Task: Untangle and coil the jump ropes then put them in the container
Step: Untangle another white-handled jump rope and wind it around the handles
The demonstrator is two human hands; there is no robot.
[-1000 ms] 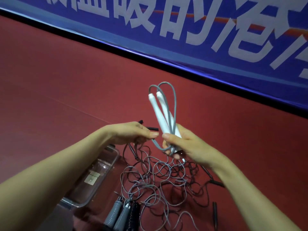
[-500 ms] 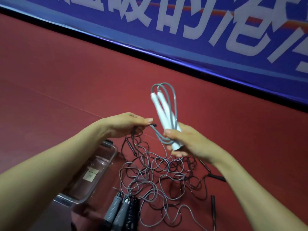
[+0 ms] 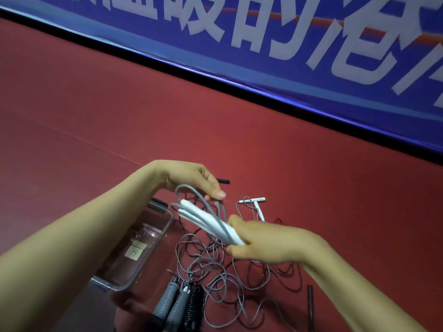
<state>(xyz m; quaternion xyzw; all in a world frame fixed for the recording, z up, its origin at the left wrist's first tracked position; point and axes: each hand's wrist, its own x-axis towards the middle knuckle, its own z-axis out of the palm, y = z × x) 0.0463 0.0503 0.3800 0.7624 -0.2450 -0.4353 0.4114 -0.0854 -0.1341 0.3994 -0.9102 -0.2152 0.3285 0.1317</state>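
Gripping the white handles (image 3: 206, 220) and their looped grey cord (image 3: 196, 190) in the clenched fingers of our right hand (image 3: 266, 240), we held the bundle just beside the container (image 3: 109, 282), tips aimed at its far corner. Beyond the container, our left hand (image 3: 189, 177) had its fingers curled round a black handle (image 3: 223, 181). The tangle (image 3: 215, 274) lay on the floor against the container's side. We judged that cord trailing into that tangle could snag and drag other ropes along, or that the loops could spring open if released early. Half a second earlier the handles had pointed up, away from the container; they had since swung down toward it.
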